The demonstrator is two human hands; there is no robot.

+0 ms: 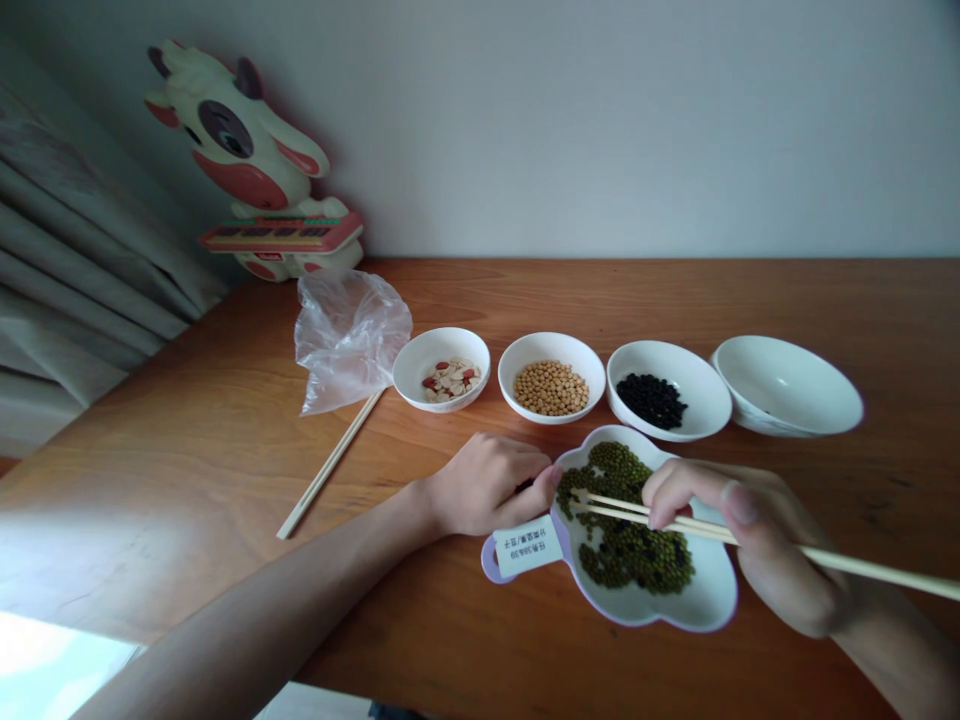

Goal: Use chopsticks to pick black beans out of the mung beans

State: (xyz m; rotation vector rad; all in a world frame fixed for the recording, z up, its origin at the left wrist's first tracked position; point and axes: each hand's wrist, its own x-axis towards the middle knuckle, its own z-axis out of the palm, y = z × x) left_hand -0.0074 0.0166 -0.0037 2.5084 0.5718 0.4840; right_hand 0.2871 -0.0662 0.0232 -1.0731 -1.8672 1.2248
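A flower-shaped white dish (pixel 716 600) with a lilac rim and a labelled handle stands in front of me. In it lie many green beans (pixel 637 560), with some black beans among them. My left hand (pixel 491 485) is closed at the dish's left rim, thumb against the edge. Between the fingers of my right hand (pixel 750 525) is a pair of chopsticks (pixel 705 527), slanting left over the dish. Their tips are close together, low over the beans at the left side; a small pale thing shows there, too small to name.
Behind the dish stand white bowls in a row: mixed seeds (pixel 450 380), yellow soybeans (pixel 551 388), black beans (pixel 651 400), and a right-hand bowl (pixel 787 385) with a tiny dark speck. Left lie a plastic bag (pixel 349 335) and spare chopsticks (pixel 330 465). A cow toy (pixel 255 170) leans at the wall.
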